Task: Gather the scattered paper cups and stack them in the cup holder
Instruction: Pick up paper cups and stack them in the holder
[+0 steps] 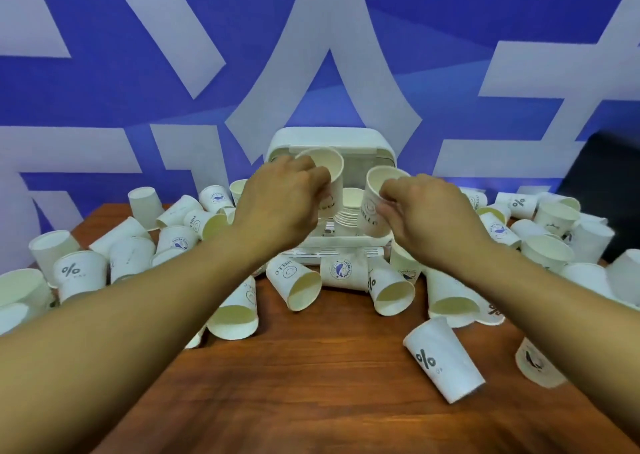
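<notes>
A white cup holder (329,138) with a rounded top stands at the back middle of the wooden table, and a stack of cups (349,208) sits inside it. My left hand (280,201) grips a white paper cup (330,168) upright in front of the holder's left side. My right hand (426,211) pinches a second paper cup (372,208), printed "HELLO", tilted to the left beside the stack. Both cups are lifted off the table, just in front of the holder's opening.
Several white paper cups lie scattered on the brown table (311,384), piled at the left (79,273) and right (550,242), with more in front of the holder (298,282). One cup (443,358) lies near the front right. A blue-and-white wall stands behind; a dark object (602,190) sits far right.
</notes>
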Motion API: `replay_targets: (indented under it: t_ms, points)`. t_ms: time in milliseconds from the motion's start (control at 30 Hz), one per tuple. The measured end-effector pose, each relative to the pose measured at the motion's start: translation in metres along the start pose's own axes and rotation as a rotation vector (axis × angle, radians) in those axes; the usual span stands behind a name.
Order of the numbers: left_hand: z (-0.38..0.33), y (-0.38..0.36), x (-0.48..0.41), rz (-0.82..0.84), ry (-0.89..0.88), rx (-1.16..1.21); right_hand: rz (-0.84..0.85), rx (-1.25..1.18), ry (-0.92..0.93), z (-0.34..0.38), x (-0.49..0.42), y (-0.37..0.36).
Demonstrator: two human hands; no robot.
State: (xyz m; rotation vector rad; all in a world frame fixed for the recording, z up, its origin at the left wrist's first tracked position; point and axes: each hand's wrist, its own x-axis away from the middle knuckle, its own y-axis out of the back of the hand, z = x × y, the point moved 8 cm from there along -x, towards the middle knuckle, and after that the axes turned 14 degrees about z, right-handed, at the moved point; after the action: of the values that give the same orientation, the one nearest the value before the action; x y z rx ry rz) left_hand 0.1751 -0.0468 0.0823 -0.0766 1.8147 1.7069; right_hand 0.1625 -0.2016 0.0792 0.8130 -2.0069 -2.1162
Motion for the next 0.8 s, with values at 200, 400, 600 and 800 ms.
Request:
replay_targets:
  t_ms: [200,400,600,800]
  points:
    - [0.025,-0.014,-0.032,0.007,0.104,0.014,-0.084,-0.045,-0.01,-0.011,-0.053,0.001]
    - [0.04,-0.044,-0.048,0.032,0.132,0.02,-0.062,-0.065,-0.036,-0.027,-0.085,-0.021]
    - [0.051,-0.065,-0.056,0.024,0.107,0.04,0.022,-0.104,-0.034,-0.042,-0.096,-0.046]
    - [0.052,-0.068,-0.061,-0.003,0.091,0.026,0.077,-0.112,0.017,-0.042,-0.102,-0.065]
